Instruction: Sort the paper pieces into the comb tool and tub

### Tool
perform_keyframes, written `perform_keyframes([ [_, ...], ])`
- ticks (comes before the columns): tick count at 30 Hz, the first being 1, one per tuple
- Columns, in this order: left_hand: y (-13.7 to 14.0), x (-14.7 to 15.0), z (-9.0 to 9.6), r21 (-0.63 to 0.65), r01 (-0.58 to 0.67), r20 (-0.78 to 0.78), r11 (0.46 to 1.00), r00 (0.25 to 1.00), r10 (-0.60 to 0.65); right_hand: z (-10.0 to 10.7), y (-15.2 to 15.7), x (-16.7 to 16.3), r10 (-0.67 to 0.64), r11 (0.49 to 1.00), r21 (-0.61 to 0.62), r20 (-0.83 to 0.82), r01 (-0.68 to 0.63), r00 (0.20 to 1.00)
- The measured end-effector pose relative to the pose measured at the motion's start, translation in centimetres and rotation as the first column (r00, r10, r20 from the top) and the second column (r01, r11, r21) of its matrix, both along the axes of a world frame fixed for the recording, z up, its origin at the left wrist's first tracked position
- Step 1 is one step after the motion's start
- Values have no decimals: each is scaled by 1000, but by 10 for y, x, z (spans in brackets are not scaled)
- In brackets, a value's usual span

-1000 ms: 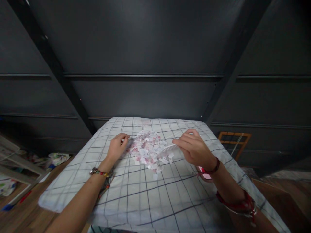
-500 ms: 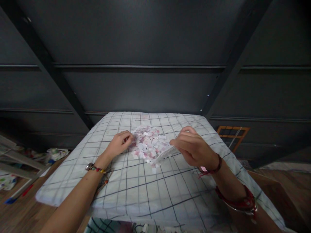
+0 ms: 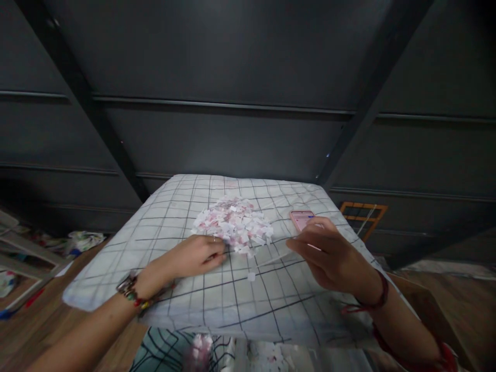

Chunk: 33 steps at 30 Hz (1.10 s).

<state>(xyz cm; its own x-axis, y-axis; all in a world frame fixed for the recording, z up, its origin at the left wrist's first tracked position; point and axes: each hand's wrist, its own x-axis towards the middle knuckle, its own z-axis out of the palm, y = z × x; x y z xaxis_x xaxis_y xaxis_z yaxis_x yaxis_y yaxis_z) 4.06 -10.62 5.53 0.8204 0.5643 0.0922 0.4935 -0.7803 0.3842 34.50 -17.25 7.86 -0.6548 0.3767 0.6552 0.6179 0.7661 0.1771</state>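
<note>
A heap of small white and pink paper pieces [image 3: 240, 222] lies on the checked cloth [image 3: 186, 315]. My left hand [image 3: 201, 254] rests at its near left edge, fingers curled inward; whether they hold anything is hidden. To the right of the heap, my right hand [image 3: 329, 253] is raised a little with finger and thumb pinched on a thin pale strip [image 3: 273, 259]. The strip slants down toward a single white paper piece [image 3: 251, 277] lying apart from the heap. Partly behind my right hand is a phone in a pink case [image 3: 301, 219], its screen lit.
A dark panelled wall [image 3: 232, 139] rises behind the cloth-covered surface. An orange frame [image 3: 364, 206] leans at the right. Light-coloured rails [image 3: 31, 250] stand at the left above a wooden floor. Below the near edge is a container with paper bits [image 3: 271, 356].
My left hand has moved nearer along the heap's edge. My right hand has drawn back with the strip, uncovering the phone. The heap looks more spread to both sides.
</note>
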Motion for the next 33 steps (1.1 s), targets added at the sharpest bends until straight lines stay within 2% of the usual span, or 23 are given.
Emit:
perform_keyframes([
  [5,-8,-12,-28,145,25,27,989,999,-30,-7,-1,-3,-80,993,88,2,80,997],
  [9,-5,-16,-41,235,15,65,972,997,-31,-8,-4,-1,-94,992,80,25,92,995],
  [17,1,-19,-40,218,-36,76,975,997,20,-7,-2,2,-151,985,85,-2,150,989],
  [23,3,-20,-41,236,-40,104,971,994,16,-7,-6,3,-247,967,56,-16,247,969],
  [29,6,-21,-45,285,-20,120,958,993,-14,-11,-14,1,-170,982,87,15,168,985],
  [33,6,-22,-45,290,-14,130,957,991,-24,-12,-11,1,-194,975,123,64,185,979],
])
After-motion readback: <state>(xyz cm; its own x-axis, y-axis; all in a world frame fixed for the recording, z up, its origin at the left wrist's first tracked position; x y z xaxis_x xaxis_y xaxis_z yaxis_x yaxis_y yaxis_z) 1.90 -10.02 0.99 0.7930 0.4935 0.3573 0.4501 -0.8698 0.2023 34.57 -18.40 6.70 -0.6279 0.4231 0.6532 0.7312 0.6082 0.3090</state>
